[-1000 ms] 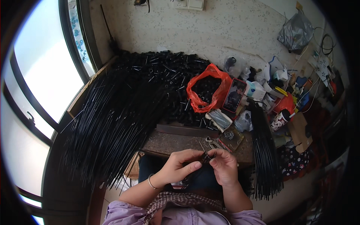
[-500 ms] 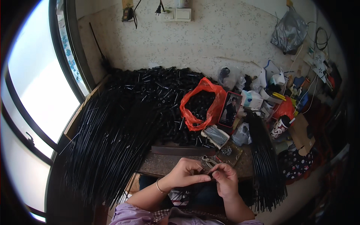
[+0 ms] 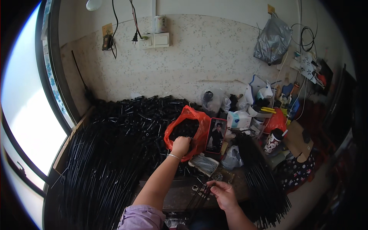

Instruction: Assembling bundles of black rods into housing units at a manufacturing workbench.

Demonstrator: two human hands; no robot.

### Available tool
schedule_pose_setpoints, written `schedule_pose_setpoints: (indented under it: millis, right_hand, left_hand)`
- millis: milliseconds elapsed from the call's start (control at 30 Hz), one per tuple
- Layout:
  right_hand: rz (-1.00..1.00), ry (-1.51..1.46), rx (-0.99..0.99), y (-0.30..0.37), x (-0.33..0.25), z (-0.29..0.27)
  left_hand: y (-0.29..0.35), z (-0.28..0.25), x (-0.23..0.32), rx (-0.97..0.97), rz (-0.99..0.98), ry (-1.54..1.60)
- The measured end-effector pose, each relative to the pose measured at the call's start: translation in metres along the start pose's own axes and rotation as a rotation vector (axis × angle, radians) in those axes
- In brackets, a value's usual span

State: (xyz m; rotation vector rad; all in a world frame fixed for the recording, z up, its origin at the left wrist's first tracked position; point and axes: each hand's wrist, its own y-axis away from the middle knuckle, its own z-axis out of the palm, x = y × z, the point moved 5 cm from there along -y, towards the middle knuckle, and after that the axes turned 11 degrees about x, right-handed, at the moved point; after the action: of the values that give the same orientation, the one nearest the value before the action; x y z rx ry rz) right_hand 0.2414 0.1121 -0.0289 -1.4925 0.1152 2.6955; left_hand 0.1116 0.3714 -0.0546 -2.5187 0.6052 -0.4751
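Observation:
My left hand (image 3: 181, 146) reaches over the near rim of an orange-red plastic bag (image 3: 200, 142) and down into it. Small black parts (image 3: 185, 128) fill the bag. My fingers point away and down, hidden behind the back of the hand, so what they hold does not show. Low in the middle, my right hand (image 3: 224, 194) is closed in a pinch on thin black rods (image 3: 196, 200), which slant down toward my lap. Beside the rods, pliers (image 3: 202, 188) lie on the table.
Long black rods (image 3: 99, 172) spread over the left side, with another bundle (image 3: 260, 172) at right. Black tubular parts (image 3: 134, 115) are heaped behind. A phone (image 3: 216, 136) stands beside the bag, near a tray of thin pins (image 3: 204, 164). A patterned cup (image 3: 273, 141) stands farther right.
My left hand has left my right hand and moved forward into the bag. My right hand has shifted slightly lower, still pinching. The whole view has tilted up and shifted right.

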Motion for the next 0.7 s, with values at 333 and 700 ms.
schedule_pose_setpoints:
  millis: [333,700]
  right_hand:
    - [-0.07,-0.072,0.182,0.004,-0.001,0.002]
    - [-0.108,0.02,-0.239,0.081,0.0,0.098]
  left_hand:
    - [0.079,-0.087,0.016,0.015,-0.68,1.877]
    - [0.2,-0.2,0.092,-0.163,-0.37,2.207]
